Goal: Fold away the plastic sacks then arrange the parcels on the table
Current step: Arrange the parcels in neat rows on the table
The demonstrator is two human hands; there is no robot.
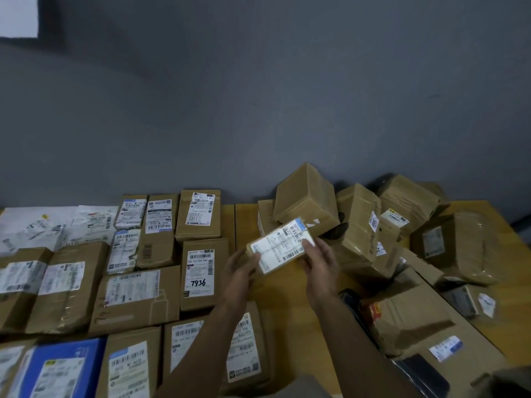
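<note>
I hold a small flat cardboard parcel with a white shipping label above the wooden table. My left hand grips its lower left corner, and my right hand grips its right edge with the thumb on the label. To the left, several labelled brown parcels lie flat in neat rows, among them one marked 7936. On the right a loose heap of brown boxes is piled against the wall. A blue parcel lies at the bottom left.
White plastic mailers lie flat at the back left by the grey wall. Large flattened or crumpled cartons and a dark object crowd the near right. A strip of bare wood runs between the rows and the heap.
</note>
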